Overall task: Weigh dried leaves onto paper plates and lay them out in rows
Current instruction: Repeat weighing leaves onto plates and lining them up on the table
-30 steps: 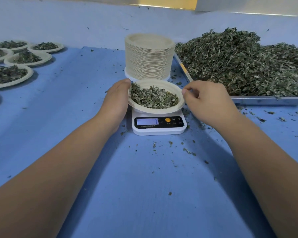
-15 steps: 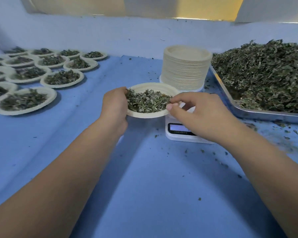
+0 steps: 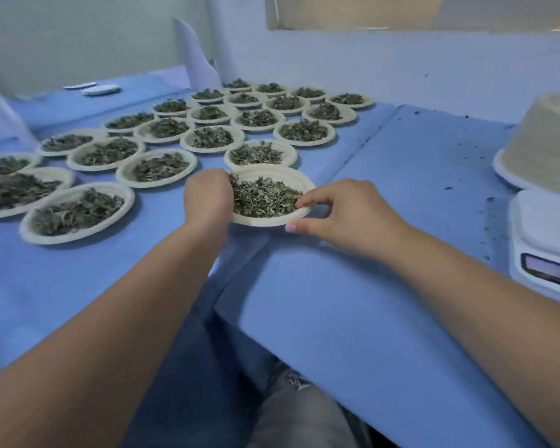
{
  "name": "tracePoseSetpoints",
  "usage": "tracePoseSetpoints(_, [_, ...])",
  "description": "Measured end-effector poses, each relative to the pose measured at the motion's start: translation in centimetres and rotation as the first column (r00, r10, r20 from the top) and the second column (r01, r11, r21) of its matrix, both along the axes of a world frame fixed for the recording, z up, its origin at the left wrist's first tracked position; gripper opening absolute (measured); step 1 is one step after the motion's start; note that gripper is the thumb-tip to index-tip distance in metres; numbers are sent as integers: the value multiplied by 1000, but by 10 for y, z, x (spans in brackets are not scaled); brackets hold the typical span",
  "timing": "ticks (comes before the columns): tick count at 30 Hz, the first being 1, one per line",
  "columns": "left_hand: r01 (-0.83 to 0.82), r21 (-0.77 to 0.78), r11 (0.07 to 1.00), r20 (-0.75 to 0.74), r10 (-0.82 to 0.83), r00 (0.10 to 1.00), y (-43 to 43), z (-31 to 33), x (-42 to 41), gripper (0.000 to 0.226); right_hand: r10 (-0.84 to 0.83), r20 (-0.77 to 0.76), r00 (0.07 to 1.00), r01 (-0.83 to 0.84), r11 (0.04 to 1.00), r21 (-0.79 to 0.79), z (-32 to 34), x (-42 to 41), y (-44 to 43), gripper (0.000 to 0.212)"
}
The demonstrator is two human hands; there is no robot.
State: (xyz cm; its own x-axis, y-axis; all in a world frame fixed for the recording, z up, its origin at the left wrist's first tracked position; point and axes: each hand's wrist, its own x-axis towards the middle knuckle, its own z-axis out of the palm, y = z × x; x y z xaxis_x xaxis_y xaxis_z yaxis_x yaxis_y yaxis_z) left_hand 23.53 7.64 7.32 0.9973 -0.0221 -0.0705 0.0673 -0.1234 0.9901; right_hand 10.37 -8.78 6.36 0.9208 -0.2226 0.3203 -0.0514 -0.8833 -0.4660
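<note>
We view from above 1 paper plate (image 3: 267,172) heaped with dried leaves (image 3: 262,198), held between 2 hands at the near end of the laid-out rows. The left hand (image 3: 209,202) clasps the plate's left rim, with its fingertips hidden behind the hand. The right hand (image 3: 346,215) pinches the right rim, forefinger over the edge and thumb beneath; its other fingers are loosely curled. We cannot tell whether the plate rests on the blue cloth (image 3: 369,286) or hangs just above it. It sits over the seam where 2 cloth-covered surfaces meet. Just beyond it lie the filled plates (image 3: 162,166), in rows running to the far wall. At the right edge we see the scale (image 3: 547,234), and behind it the stack of empty plates (image 3: 547,137).
</note>
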Motion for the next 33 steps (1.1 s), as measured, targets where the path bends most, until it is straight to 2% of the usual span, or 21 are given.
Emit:
tracePoseSetpoints(4, [-57,228,972,150,23,988,41,-5,5,24,34,-32,999,-34,999,8,-7,37,27,49])
tracePoseSetpoints(6, [-118,330,937,239,38,970,56,-6,5,47,41,-69,997,-41,999,-7,-10,52,38,51])
tracePoseSetpoints(7, [-150,371,917,296,37,955,60,-5,4,51,42,-85,995,-44,999,-19,-11,58,42,51])
tracePoseSetpoints(9, [-180,387,904,398,13,917,60,-3,4,47,34,-112,993,-37,999,-27,-14,68,48,54])
tracePoseSetpoints(12, [-137,394,909,446,-59,893,45,2,-4,50,31,-149,988,-32,999,-7,-15,78,52,54])
tracePoseSetpoints(13, [-117,405,907,453,-88,887,38,2,-7,51,42,-165,985,-44,999,-10,-14,79,54,49])
tracePoseSetpoints(16, [-55,420,906,474,-167,864,13,2,-15,50,61,-169,984,-74,995,-68,-9,76,52,12])
tracePoseSetpoints(18, [-9,422,906,486,-218,846,-6,0,-21,49,49,-143,989,-58,997,-54,-3,65,46,9])
tracePoseSetpoints(21, [59,423,904,489,-282,825,-39,-1,-33,45,-3,-70,998,0,999,-44,8,38,25,7])
tracePoseSetpoints(24, [148,397,906,488,-345,802,-81,-1,-54,44,-64,-26,998,63,998,-27,17,1,-11,26])
tracePoseSetpoints(26, [226,380,897,487,-402,776,-113,-1,-75,45,-142,-37,989,141,990,-32,21,-28,-39,31])
tracePoseSetpoints(29, [362,381,851,504,-519,690,-162,2,-109,45,-287,-2,958,287,958,-23,23,-80,-80,32])
tracePoseSetpoints(33, [450,451,771,546,-637,544,-221,14,-140,42,-477,144,867,480,877,15,19,-158,-133,30])
